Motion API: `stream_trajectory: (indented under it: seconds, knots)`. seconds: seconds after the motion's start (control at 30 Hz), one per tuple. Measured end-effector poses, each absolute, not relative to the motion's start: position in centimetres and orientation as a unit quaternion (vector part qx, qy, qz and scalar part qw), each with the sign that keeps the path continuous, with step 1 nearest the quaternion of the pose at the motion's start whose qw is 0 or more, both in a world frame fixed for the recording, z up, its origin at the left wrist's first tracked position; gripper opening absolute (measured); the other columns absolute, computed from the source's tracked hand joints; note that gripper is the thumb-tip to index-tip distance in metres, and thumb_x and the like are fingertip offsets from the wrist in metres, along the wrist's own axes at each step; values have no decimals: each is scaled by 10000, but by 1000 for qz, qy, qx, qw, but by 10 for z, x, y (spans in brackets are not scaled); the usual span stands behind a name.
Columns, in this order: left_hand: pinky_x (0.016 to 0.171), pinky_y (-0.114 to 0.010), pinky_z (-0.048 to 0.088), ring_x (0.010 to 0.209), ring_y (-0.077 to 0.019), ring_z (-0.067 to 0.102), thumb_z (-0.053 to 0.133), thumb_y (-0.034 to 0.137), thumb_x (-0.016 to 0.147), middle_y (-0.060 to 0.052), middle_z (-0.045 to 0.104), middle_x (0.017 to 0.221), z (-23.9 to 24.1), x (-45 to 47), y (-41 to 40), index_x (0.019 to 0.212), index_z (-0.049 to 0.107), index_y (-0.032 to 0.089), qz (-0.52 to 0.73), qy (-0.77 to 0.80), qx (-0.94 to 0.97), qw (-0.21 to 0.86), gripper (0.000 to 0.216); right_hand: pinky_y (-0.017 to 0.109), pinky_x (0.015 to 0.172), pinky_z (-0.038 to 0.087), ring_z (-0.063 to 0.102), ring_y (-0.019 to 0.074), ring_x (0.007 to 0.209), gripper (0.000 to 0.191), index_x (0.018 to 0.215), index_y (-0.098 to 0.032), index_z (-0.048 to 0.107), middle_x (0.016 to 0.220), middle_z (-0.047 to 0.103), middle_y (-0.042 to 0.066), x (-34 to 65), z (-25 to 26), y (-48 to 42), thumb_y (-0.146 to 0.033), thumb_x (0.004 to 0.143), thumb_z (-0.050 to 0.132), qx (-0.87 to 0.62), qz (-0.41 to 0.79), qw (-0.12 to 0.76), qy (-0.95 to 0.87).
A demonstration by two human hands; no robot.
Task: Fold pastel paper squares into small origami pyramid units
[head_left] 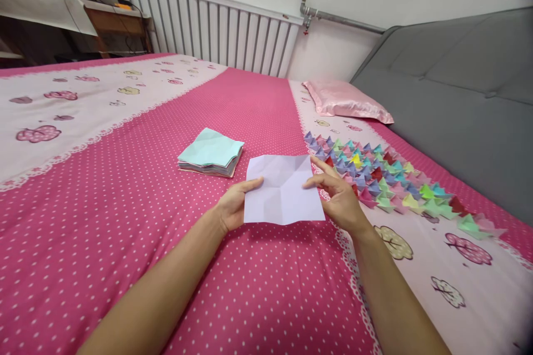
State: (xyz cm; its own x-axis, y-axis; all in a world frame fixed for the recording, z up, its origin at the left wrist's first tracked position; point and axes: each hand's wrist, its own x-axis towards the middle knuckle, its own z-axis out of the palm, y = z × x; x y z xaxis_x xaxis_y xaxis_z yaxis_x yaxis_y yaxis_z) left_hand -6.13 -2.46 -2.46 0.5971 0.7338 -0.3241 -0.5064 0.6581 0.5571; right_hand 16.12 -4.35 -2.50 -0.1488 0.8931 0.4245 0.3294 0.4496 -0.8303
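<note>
A square sheet of pale lilac paper [283,191] with crossing fold creases is held up over the bed, spread nearly flat. My left hand [239,199] grips its left edge, thumb on top and the other fingers hidden beneath. At the right edge, my right hand [339,195] holds the sheet between thumb and fingers, the index finger reaching toward the upper corner. Behind the left hand lies a stack of square papers [211,150] with a light turquoise sheet on top. Rows of small folded paper boats [383,177] in many colours stand to the right of my right hand.
The bed has a pink dotted cover [137,211] with pale printed bands. A pink satin pillow [347,101] lies near the grey padded headboard [453,77] on the right. Against the far wall are a white radiator [216,28] and a pipe; a desk [112,21] with a monitor is at upper left.
</note>
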Motion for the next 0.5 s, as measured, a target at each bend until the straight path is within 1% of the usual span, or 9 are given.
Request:
stream_trajectory:
  seconds: [0.07,0.13,0.2,0.27,0.3,0.37,0.43,0.47,0.5]
  knots:
    - [839,-367,517,824,-241,688,458,202,866,-161,707,938,-25,-61,-25,1258,458,22,357,268,208,870,431,450,1029,348,408,290,1273,174,823,-238,722,1411,402,74,161,-26,-43,-247,650,740,-457,248,476,-709]
    - [842,-372,516,829,-247,687,469,205,861,-168,704,944,-25,-61,-25,1258,455,16,355,263,208,873,440,454,1036,333,390,289,1284,220,850,-248,732,1401,413,77,160,-27,-43,-256,631,754,-469,250,463,-709]
    - [846,-371,513,826,-247,687,471,205,860,-173,702,938,-26,-61,-26,1252,457,6,354,254,207,876,439,440,1012,363,415,285,1265,257,871,-257,735,1375,440,75,158,-27,-43,-273,617,768,-470,280,464,-697]
    - [865,-364,506,843,-239,683,456,190,867,-169,701,939,-26,-61,-26,1236,467,7,365,238,207,876,412,413,960,413,494,273,1188,225,834,-247,740,1300,510,76,155,-25,-43,-295,617,772,-456,318,476,-681]
    - [882,-364,498,867,-237,678,445,180,871,-166,698,951,-27,-61,-26,1226,476,15,376,226,211,874,393,394,924,437,539,260,1128,184,798,-237,742,1232,562,73,152,-24,-44,-309,631,764,-447,335,487,-671]
    - [928,-375,471,952,-244,653,422,165,875,-164,683,1011,-28,-60,-26,1206,497,38,394,193,225,870,362,348,825,478,615,222,957,128,710,-215,731,1012,661,48,147,-23,-45,-337,671,733,-445,360,509,-643]
    - [974,-391,435,1060,-263,602,415,177,873,-171,648,1100,-29,-60,-26,1194,513,56,398,155,236,873,356,299,713,487,631,178,773,162,651,-200,705,772,674,4,141,-24,-47,-353,703,704,-466,378,533,-597]
    - [990,-401,420,1107,-275,570,422,209,873,-174,626,1143,-29,-60,-26,1192,518,64,398,136,238,875,363,280,670,481,620,159,703,173,645,-193,695,694,659,-13,137,-25,-48,-354,707,700,-477,385,546,-571]
    - [1000,-413,409,1146,-289,539,437,267,873,-175,605,1180,-28,-60,-26,1193,521,73,400,118,236,878,383,267,649,475,609,145,667,168,665,-188,692,665,652,-22,134,-26,-50,-350,706,702,-483,393,560,-547]
